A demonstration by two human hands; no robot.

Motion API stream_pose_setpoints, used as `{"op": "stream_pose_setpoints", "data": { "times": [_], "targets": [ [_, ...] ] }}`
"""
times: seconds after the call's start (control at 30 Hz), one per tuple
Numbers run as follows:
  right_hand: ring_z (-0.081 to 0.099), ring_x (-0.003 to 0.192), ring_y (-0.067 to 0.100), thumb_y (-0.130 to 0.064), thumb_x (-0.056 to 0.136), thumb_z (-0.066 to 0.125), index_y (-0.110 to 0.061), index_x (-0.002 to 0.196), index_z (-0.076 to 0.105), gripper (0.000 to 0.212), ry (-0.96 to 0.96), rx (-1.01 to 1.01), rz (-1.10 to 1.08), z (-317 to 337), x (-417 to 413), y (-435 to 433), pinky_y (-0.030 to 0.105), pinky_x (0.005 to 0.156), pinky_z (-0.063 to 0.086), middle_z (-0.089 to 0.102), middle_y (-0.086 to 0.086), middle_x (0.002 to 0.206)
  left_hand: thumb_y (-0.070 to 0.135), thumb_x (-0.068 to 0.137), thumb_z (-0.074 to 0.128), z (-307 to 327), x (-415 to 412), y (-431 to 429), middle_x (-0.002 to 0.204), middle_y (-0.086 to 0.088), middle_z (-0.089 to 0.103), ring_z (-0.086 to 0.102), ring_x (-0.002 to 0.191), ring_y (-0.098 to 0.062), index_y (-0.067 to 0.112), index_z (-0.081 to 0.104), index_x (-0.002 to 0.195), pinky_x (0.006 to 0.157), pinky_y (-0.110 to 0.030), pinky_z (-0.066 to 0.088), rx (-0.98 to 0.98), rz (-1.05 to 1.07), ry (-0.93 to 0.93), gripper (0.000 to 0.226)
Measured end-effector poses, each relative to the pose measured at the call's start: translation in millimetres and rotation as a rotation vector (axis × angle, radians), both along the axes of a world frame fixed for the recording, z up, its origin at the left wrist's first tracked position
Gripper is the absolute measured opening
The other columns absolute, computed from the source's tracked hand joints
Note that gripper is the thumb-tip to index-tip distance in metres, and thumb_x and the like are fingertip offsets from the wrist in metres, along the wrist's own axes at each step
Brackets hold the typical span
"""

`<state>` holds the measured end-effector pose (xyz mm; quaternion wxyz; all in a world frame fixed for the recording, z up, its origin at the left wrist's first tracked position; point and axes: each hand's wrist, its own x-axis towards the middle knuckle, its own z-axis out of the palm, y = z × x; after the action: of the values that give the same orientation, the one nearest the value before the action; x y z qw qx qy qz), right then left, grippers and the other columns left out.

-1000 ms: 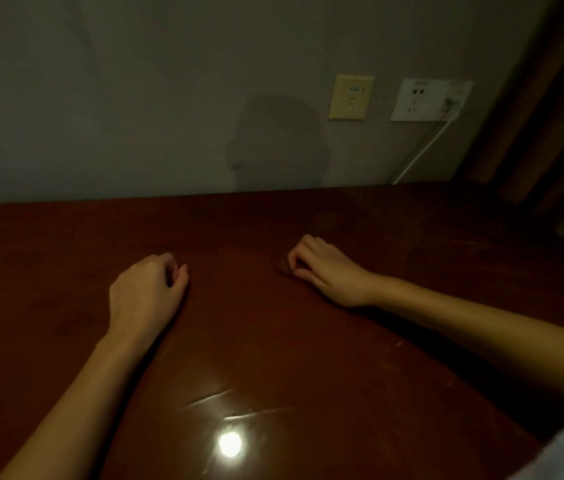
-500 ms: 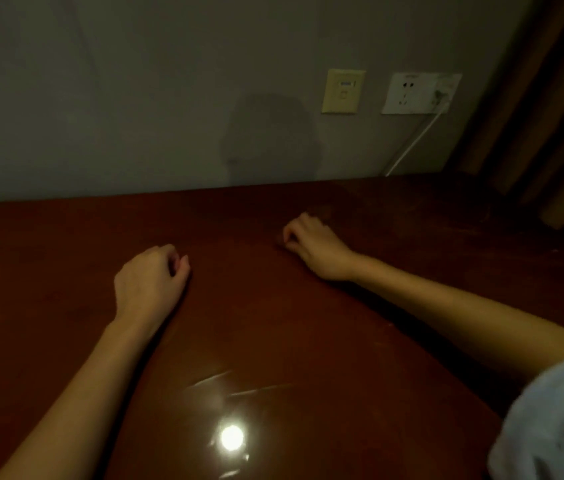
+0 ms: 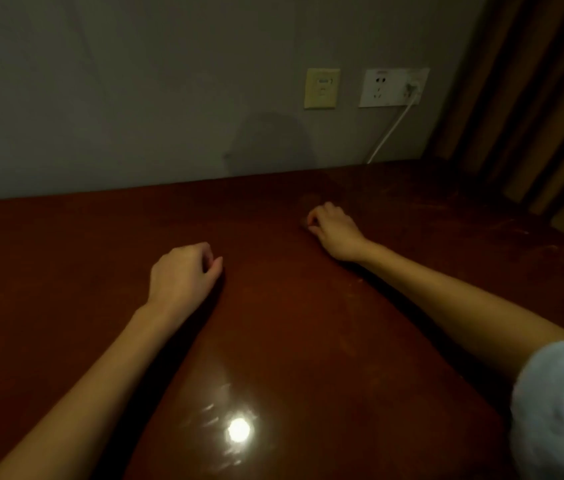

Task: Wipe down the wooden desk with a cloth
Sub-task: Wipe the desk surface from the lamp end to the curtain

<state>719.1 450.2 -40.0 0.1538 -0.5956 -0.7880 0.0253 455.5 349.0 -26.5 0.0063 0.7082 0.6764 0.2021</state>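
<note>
Evidently the right grip (image 3: 334, 230) is closed down small. Its fingers are curled under and the tips are pressed onto the table (image 3: 308, 323). A dark scrap pokes out just beyond those fingertips, and I take it for the cloth (image 3: 304, 221). In this gloom it is nearly the colour of the wood, so I can't be sure of its edges. If that is the cloth, most of it is bunched inside the curl of the fingers.

It looks thin, soft and very light. It should crumple and slide easily on the glossy top, and it could slip out from under the fingers. A better hold would be flat under the palm and fingers, with a fold tucked beneath the thumb, rather than a pinch at one corner.

Nearer the person and to the left of that grip, well apart from it, the left grip (image 3: 183, 271) rests on the wood. It is loosely curled and holds nothing that I can see.

Beyond the right grip the table meets a grey wall, with a switch plate (image 3: 322, 88) and a socket (image 3: 393, 86) above. A white cable (image 3: 391, 133) runs down from the socket. Off to the right hangs a curtain (image 3: 533, 98). Close to the person, a lamp glare (image 3: 239, 429) shines on the polish, and a pale sleeve (image 3: 557, 410) covers the right upper arm.
</note>
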Motion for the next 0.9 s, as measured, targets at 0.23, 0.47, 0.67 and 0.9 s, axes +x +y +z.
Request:
{"op": "stream_pose_setpoints", "data": {
  "times": [0.23, 0.47, 0.67, 0.9],
  "targets": [
    [0.040, 0.095, 0.013, -0.028, 0.097, 0.044, -0.017, 0.105, 0.052, 0.016, 0.040, -0.012, 0.391, -7, 36, -114, 0.031, 0.086, 0.034, 0.042, -0.002, 0.106, 0.036, 0.096, 0.050, -14, 36, -39, 0.066, 0.010, 0.052, 0.051, 0.060, -0.003, 0.022, 0.055, 0.081, 0.057, -0.022, 0.042, 0.045, -0.123, -0.007, 0.021],
    [0.043, 0.116, 0.026, -0.030, 0.099, 0.043, -0.019, 0.110, 0.049, 0.017, 0.018, -0.031, -0.077, -1, 53, -66, 0.035, 0.093, 0.034, 0.044, 0.009, 0.123, 0.036, 0.096, 0.049, -25, 36, -62, 0.074, 0.007, 0.053, 0.050, 0.066, -0.007, 0.022, 0.053, 0.080, 0.052, -0.018, 0.031, 0.150, -0.128, -0.006, 0.021],
    [0.045, 0.108, 0.022, -0.028, 0.097, 0.046, -0.017, 0.112, 0.051, 0.019, 0.024, 0.028, 0.181, -6, -18, -125, 0.036, 0.090, 0.035, 0.046, 0.006, 0.117, 0.037, 0.095, 0.051, -25, 33, -64, 0.074, 0.008, 0.051, 0.049, 0.067, -0.008, 0.023, 0.052, 0.079, 0.051, -0.020, 0.030, 0.168, -0.136, -0.012, 0.021],
    [0.041, 0.100, 0.012, -0.028, 0.097, 0.047, -0.021, 0.106, 0.050, 0.011, 0.087, -0.026, 0.118, -6, 53, -192, 0.032, 0.090, 0.036, 0.040, -0.007, 0.106, 0.035, 0.095, 0.053, -28, 32, -65, 0.073, 0.007, 0.051, 0.048, 0.065, -0.007, 0.022, 0.054, 0.077, 0.050, -0.019, 0.031, 0.165, -0.157, -0.032, 0.022]
  ]
}}
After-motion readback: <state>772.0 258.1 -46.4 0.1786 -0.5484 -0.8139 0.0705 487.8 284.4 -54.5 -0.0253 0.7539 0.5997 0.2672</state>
